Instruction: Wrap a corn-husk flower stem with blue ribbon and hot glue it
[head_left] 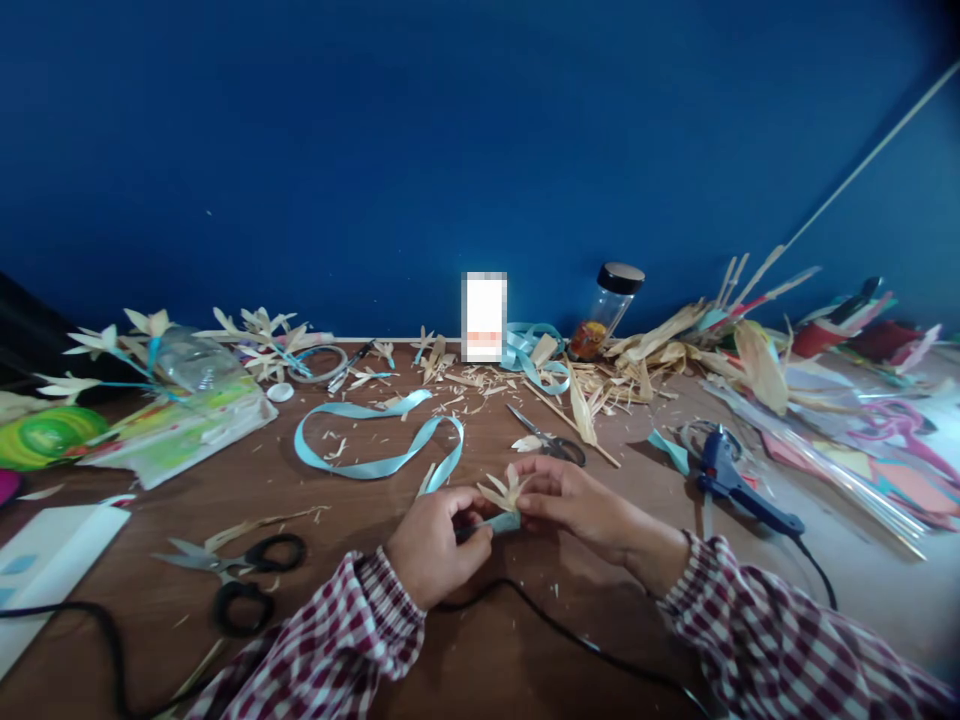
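A small husk flower with pale pointed petals and a light blue wrapped stem is held between both hands over the brown table. My left hand is closed round the stem's lower end. My right hand pinches the flower at its base from the right, fingers curled. Both sleeves are red and white checked.
A light blue ribbon loop lies just beyond the hands. Black-handled scissors lie left, smaller scissors ahead, a blue glue gun right with its black cable crossing near me. Husk scraps, finished flowers, a jar and coloured papers crowd the back.
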